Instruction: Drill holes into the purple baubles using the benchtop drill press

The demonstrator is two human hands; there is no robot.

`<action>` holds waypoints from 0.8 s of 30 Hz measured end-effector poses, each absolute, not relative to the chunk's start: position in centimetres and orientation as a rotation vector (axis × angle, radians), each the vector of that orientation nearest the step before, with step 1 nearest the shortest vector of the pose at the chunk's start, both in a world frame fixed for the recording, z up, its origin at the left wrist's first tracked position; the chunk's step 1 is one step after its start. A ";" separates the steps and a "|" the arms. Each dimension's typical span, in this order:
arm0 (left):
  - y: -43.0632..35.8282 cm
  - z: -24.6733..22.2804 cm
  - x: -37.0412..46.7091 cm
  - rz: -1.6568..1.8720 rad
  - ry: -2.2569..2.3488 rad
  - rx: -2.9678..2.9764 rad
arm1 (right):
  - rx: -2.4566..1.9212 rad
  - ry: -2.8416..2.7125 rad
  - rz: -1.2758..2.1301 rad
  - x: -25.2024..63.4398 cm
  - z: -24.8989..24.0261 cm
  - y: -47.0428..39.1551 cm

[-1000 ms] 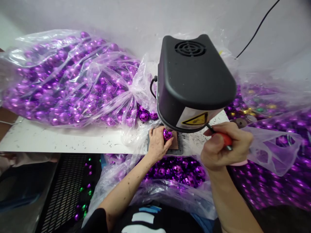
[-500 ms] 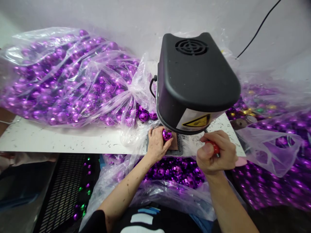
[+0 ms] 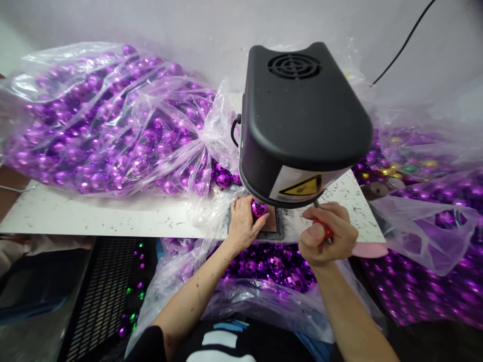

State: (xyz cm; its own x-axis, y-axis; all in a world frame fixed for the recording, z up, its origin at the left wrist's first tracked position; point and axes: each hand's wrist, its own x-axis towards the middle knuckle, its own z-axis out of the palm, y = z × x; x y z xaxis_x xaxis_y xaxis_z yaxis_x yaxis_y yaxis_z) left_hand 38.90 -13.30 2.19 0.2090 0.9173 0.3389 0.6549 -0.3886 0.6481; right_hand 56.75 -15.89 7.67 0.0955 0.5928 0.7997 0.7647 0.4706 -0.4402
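My left hand point(image 3: 243, 223) has its fingers closed round a shiny purple faceted ball point(image 3: 259, 208), just under the front edge of a black machine point(image 3: 305, 115). The ball is over a brown pad point(image 3: 270, 224) at the front edge of the white table. To the right, my right hand point(image 3: 330, 234) is wrapped round the red knob point(image 3: 323, 229) of a metal lever that comes out from below the machine. A yellow warning label point(image 3: 301, 185) is on the machine's front. Its underside is hidden.
A large clear bag of purple balls point(image 3: 109, 125) lies on the white table point(image 3: 113, 216) at left. An open bag of purple balls point(image 3: 275, 264) sits below the table edge. More bagged balls point(image 3: 422, 286) are at right.
My right hand and the red knob have moved a little to the left. My left hand still holds the ball in nearly the same place. The view has shifted slightly.
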 end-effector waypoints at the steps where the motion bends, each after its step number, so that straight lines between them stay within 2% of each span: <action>1: -13.3 2.2 38.9 1.005 1.462 2.123 | -1.179 -1.569 -0.206 56.6 7.3 -15.8; 7: -13.4 2.2 38.9 1.030 1.454 2.101 | -1.076 -1.521 -0.255 55.9 7.0 -15.2; 11: -13.2 1.9 38.9 1.057 1.454 2.099 | -0.944 -1.442 -0.324 55.9 11.0 -14.5; 18: -14.7 2.7 37.7 1.155 1.313 2.034 | -1.125 -1.287 -0.331 55.9 17.7 -10.9; 24: -20.6 4.9 34.0 0.770 1.238 2.161 | -1.147 -1.300 -0.313 55.6 18.9 -10.3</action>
State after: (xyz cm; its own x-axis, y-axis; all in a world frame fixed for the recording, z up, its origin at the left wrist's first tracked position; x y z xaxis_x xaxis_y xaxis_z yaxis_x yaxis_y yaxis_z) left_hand 34.05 -20.60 4.87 0.4180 0.8829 0.2138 0.5819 -0.4409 0.6834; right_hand 55.61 -10.35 18.92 0.3143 0.3973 0.8622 0.7460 0.4583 -0.4831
